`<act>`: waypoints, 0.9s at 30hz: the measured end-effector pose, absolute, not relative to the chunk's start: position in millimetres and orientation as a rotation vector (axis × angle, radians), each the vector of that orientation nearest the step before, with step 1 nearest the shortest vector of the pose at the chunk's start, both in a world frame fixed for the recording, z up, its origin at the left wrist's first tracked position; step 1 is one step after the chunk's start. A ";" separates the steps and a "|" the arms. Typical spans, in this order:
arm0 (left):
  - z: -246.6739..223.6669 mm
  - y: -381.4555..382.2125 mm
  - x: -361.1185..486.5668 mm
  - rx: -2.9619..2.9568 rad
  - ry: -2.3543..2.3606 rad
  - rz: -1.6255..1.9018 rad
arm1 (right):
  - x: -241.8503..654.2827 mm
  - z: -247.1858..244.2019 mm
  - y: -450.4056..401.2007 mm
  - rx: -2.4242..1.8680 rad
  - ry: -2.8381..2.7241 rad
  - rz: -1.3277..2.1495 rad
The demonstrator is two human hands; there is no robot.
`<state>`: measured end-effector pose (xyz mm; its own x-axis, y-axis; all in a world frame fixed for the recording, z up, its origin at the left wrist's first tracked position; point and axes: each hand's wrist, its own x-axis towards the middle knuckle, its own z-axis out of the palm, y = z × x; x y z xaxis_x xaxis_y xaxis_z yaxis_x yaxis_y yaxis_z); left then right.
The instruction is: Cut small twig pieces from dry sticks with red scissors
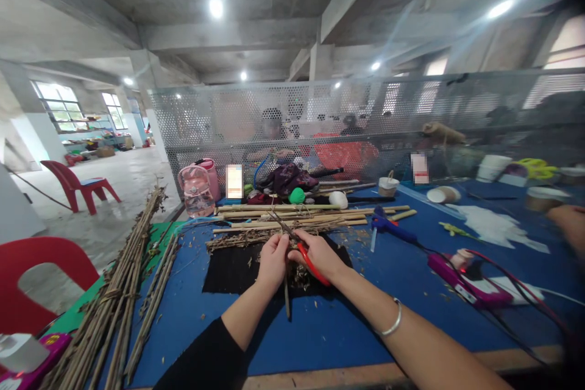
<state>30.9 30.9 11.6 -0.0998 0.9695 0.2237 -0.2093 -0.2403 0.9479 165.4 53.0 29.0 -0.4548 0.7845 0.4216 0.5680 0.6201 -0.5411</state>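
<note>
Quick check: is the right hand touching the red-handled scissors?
Touching. The head view shows the right hand closed around the red-handled scissors, red handle showing beneath the palm.

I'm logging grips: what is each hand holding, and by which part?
The right hand holds red-handled scissors by the handles. The left hand holds a dry stem away from its near end; exactly where is unclear.

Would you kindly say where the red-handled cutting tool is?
Near the head view's centre, the red-handled cutting tool is in the right hand, beside the left hand.
</note>
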 end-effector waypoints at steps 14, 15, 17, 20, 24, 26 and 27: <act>11.0 30.2 31.9 1.204 0.986 1.465 | 166.1 22.8 57.5 -1.115 -2.171 0.282; 11.0 29.8 32.3 1.214 0.984 1.461 | 166.2 22.2 58.2 -1.106 -2.168 0.278; 11.2 28.7 32.6 1.234 0.990 1.466 | 165.9 22.4 58.8 -1.085 -2.165 0.293; 10.9 28.1 31.3 1.270 1.022 1.481 | 165.1 25.8 58.0 -1.079 -2.159 0.341; 9.4 29.7 29.6 1.271 1.077 1.525 | 165.1 29.0 56.1 -1.079 -2.147 0.378; 8.9 30.5 29.7 1.254 1.089 1.537 | 165.5 28.2 55.8 -1.077 -2.149 0.401; 8.8 30.9 30.0 1.249 1.088 1.542 | 165.8 27.5 55.8 -1.085 -2.153 0.410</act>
